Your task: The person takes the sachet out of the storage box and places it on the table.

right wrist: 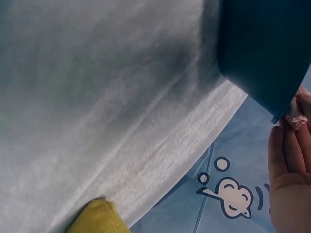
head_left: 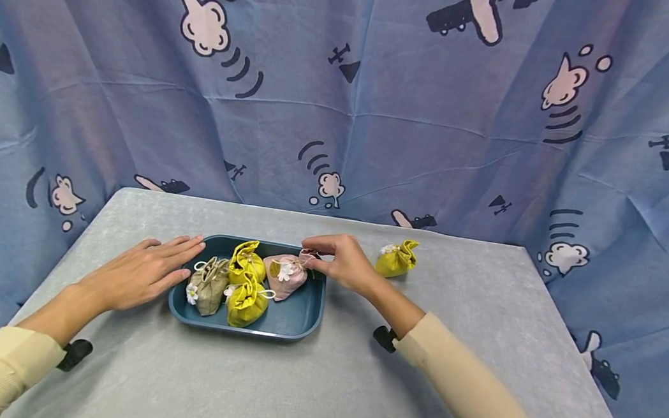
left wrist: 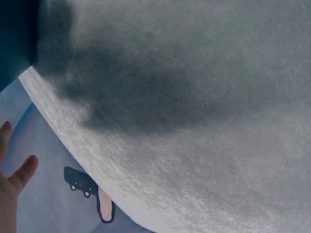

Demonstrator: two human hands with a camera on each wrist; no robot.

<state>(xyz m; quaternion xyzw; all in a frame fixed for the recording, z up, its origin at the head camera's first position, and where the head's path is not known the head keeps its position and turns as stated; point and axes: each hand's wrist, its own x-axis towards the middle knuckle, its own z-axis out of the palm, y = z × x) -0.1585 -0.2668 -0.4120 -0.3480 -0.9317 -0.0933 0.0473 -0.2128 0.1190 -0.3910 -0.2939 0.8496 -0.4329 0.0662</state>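
My right hand (head_left: 347, 261) pinches the gathered neck of a pink drawstring pouch (head_left: 285, 283) with a white flower, at the right end of a blue tray (head_left: 286, 334). In the right wrist view, the pouch's crumpled top (right wrist: 295, 116) shows between the fingers beside the tray wall. My left hand (head_left: 141, 272) lies with fingers extended at the tray's left rim, close to a beige-green pouch (head_left: 211, 291). Two yellow pouches, one behind (head_left: 247, 264) and one in front (head_left: 247, 306), sit in the middle of the tray.
Another yellow pouch (head_left: 396, 260) stands on the grey-covered table (head_left: 197, 379), right of the tray and beyond my right forearm. A blue patterned curtain (head_left: 295, 104) hangs along the table's back edge.
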